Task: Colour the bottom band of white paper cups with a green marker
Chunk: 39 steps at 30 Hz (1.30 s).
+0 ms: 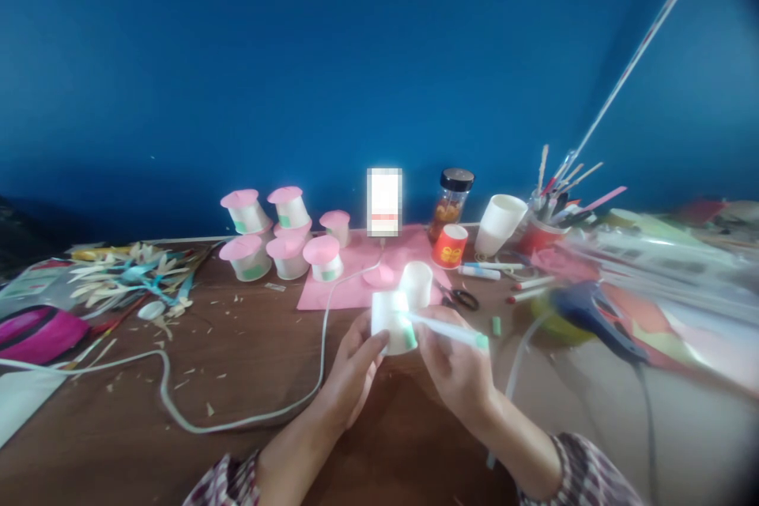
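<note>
My left hand (360, 360) grips a white paper cup (389, 328) from its left side, above the near middle of the table. My right hand (454, 360) is closed around a green marker (444, 328), its tip end at the cup's right side, where a green patch shows. Just behind the held cup stands another white paper cup (417, 282). A small green marker cap (496, 325) lies on the table to the right of my right hand. Several white cups with pink paper discs on top (245, 258) stand at the back left, some stacked, with green patches on them.
A pink sheet (317, 296) lies at the centre under a white cable (237, 421). Black-handled scissors (466, 299), a red cup (450, 245), a dark-lidded jar (454, 202) and a blue glue gun (593, 316) are on the right. Paper flowers (139, 273) lie at left.
</note>
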Tool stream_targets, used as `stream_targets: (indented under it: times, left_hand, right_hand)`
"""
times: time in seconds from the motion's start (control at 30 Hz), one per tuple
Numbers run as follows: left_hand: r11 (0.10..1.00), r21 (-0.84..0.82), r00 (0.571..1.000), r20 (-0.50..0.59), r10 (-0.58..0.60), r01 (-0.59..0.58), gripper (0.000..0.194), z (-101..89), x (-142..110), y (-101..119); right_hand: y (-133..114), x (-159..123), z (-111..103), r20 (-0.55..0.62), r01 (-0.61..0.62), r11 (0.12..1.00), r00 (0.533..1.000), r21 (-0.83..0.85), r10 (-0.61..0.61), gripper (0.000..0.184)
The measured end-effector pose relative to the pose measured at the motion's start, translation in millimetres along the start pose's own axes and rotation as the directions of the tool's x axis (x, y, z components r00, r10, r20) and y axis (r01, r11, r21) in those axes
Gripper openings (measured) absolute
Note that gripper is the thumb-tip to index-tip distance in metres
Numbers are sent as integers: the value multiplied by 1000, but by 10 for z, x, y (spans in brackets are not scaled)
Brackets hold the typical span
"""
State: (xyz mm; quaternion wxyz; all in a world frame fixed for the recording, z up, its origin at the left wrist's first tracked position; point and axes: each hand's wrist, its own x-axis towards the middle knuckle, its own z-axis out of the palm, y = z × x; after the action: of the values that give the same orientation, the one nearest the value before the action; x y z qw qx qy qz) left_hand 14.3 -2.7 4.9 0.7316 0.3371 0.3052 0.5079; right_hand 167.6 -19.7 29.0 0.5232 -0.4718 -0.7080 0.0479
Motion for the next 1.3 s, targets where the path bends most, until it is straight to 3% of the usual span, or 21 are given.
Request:
stream_targets:
  times: [0.13, 0.33, 1.3]
  left_hand:
    - [1000, 28, 1000, -17, -1, 2, 27, 19, 5, 8]
    - [999, 34, 1000, -29, -2, 3, 30, 36, 11, 29]
    - [1000, -8, 999, -41, -3, 3, 27, 35, 2, 29]
  right_hand:
    - [-22, 2, -11, -32, 14, 1000, 999, 3, -14, 14]
    - [-79, 26, -26, 22, 81, 997, 996, -11, -81, 14]
    - [-28, 12, -10, 28, -4, 999, 1000, -49, 5, 13]
